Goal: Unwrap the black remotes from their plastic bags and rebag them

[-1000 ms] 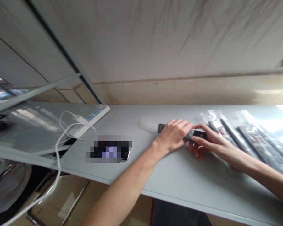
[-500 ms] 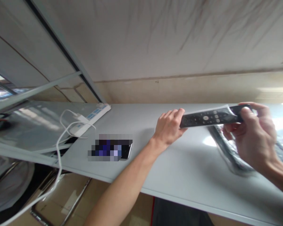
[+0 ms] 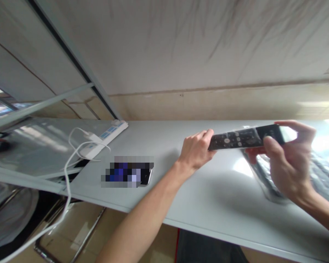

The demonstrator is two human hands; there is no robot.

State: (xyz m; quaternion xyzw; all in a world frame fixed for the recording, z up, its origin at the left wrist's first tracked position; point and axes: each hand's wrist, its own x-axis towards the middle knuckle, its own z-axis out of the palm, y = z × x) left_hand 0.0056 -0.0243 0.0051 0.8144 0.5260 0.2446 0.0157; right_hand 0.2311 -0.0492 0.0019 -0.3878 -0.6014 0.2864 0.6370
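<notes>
"Right hand (image 3: 292,164) of yours first: what has it got?"

"It pinches the right end of a black remote control (image 3: 233,140), thumb on the button face, fingers bent behind it."

"And the left?"

"My left hand (image 3: 196,148) is curled tight at the remote's left end, knuckles up. I can't tell whether it grips the body or only the clear film (image 3: 246,135) around it."

"How far does the film reach?"

"Most of the way along; the stretch by my right thumb is bare."

"Where's the remote, exactly?"

"Up off the table (image 3: 208,201), between my hands, slanting slightly. Dark items in clear bags (image 3: 268,184) lie on the right, partly hidden by my right hand."

"And over on the left?"

"One phone (image 3: 146,178), and farther off, a white power strip (image 3: 106,138) with a cable (image 3: 68,182)."
</notes>
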